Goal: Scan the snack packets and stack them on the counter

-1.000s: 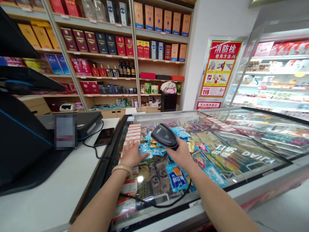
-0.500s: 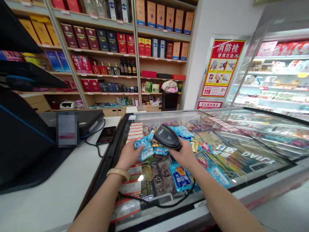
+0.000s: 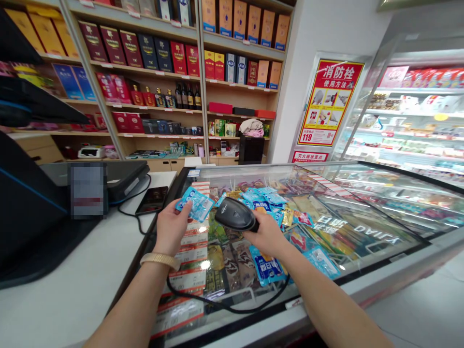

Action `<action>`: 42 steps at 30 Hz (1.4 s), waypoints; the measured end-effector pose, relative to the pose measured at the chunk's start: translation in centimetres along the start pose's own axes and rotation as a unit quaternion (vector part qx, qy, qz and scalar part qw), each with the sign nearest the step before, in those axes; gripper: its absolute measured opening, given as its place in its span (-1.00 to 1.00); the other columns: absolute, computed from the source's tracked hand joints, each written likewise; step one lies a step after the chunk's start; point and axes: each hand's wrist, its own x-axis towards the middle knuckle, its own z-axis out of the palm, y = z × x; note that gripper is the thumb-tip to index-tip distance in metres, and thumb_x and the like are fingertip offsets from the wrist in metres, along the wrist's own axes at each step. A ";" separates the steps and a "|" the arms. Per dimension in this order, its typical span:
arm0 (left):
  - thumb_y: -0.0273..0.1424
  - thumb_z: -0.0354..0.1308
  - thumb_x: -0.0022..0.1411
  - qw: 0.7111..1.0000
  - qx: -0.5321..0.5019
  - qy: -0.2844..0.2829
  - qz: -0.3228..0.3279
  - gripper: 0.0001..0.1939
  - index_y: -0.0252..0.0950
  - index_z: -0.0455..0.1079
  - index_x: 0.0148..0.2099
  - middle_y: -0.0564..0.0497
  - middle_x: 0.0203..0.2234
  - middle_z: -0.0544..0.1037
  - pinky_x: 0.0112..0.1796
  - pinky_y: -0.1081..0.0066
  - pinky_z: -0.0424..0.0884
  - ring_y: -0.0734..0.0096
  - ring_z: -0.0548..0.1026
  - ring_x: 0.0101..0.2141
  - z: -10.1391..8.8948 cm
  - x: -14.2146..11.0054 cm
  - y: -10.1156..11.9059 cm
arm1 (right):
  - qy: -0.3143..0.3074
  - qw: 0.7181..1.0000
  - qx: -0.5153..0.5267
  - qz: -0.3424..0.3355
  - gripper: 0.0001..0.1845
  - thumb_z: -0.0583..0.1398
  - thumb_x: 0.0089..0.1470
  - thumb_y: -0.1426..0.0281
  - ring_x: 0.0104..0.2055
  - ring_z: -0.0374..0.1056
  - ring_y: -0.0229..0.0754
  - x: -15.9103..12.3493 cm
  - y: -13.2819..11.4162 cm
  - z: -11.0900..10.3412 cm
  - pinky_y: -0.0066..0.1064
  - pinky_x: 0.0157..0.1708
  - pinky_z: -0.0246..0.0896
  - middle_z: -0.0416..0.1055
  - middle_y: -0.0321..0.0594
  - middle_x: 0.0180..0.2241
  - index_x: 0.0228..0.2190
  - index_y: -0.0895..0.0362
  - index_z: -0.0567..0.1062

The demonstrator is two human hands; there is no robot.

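Between thumb and fingers, my left hand (image 3: 173,224) pinches a small light-blue snack packet (image 3: 196,204), lifted over the left end of the glass-topped freezer (image 3: 232,333). My right hand (image 3: 267,233) grips a black barcode scanner (image 3: 235,213), its head pointing left toward that packet with a small gap between them. The scanner's black cable (image 3: 232,309) loops over the glass toward me. Beyond the right hand lies a pile of blue packets (image 3: 263,197) with a gold packet (image 3: 287,217) and a red-and-blue one (image 3: 303,218) beside it. Nearer me rests a larger blue packet (image 3: 266,266).
At left, a white counter (image 3: 72,285) carries a black register stand (image 3: 29,208) and a dark phone (image 3: 152,199). Price labels (image 3: 194,241) line the freezer's left side. Behind are shelves of boxed bottles (image 3: 145,50); a lit display cooler (image 3: 416,111) stands at right.
My left hand has picked up a blue packet from the pile and raised it to the left. The scanner has shifted slightly left and lower, and more blue packets show behind it.
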 end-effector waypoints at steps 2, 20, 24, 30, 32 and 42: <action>-0.10 0.27 -0.17 1.000 0.005 0.000 0.005 -0.50 -0.34 0.45 -0.22 0.06 -0.54 0.52 -0.48 0.41 0.42 0.42 0.44 -0.54 0.1 -0.1 0.1 | -0.002 1.000 -0.006 0.008 -0.75 0.24 -0.12 0.40 -0.31 0.44 -0.09 0.0 0.0 0.0 -0.37 -0.29 0.24 0.55 -0.25 -0.37 -0.29 0.08 0.55; -0.10 0.26 -0.13 0.999 0.013 0.011 0.032 -0.49 -0.35 0.48 -0.17 0.04 -0.54 0.53 -0.50 0.44 0.38 0.43 0.44 -0.55 0.2 -0.5 0.5 | -0.010 0.999 -0.012 0.030 -0.73 0.23 -0.10 0.40 -0.27 0.45 -0.05 0.2 0.2 0.0 -0.34 -0.25 0.25 0.56 -0.22 -0.33 -0.27 0.09 0.55; -0.07 0.26 -0.11 0.999 0.023 0.012 0.042 -0.47 -0.35 0.48 -0.17 0.04 -0.54 0.53 -0.48 0.43 0.39 0.42 0.44 -0.54 0.0 -0.3 0.3 | -0.008 0.999 -0.010 0.033 -0.72 0.24 -0.11 0.40 -0.26 0.45 -0.06 0.2 0.4 0.1 -0.35 -0.24 0.26 0.56 -0.23 -0.33 -0.26 0.08 0.55; -0.05 0.25 -0.09 0.998 0.035 0.011 0.048 -0.47 -0.35 0.48 -0.16 0.03 -0.52 0.53 -0.45 0.41 0.41 0.40 0.45 -0.53 -0.2 -0.2 0.2 | -0.014 0.999 -0.003 0.032 -0.71 0.25 -0.10 0.39 -0.21 0.46 -0.04 0.2 0.4 0.1 -0.32 -0.18 0.30 0.57 -0.22 -0.29 -0.24 0.07 0.56; -0.05 0.24 -0.08 0.998 0.037 0.007 0.048 -0.46 -0.35 0.48 -0.14 0.02 -0.50 0.54 -0.43 0.39 0.43 0.39 0.46 -0.52 -0.2 -0.1 -0.1 | -0.010 0.999 -0.005 0.032 -0.71 0.25 -0.10 0.40 -0.21 0.46 -0.04 0.2 0.4 0.1 -0.31 -0.16 0.30 0.58 -0.22 -0.28 -0.24 0.07 0.56; -0.11 0.21 0.06 0.980 -0.001 0.120 0.156 -0.53 -0.34 0.42 -0.08 0.01 -0.42 0.53 -0.36 0.43 0.41 0.42 0.46 -0.44 -2.0 -0.5 2.5 | 0.037 0.999 0.015 0.001 -0.68 0.19 -0.09 0.40 -0.23 0.47 -0.02 0.1 1.0 0.1 -0.28 -0.22 0.32 0.58 -0.17 -0.28 -0.22 0.10 0.55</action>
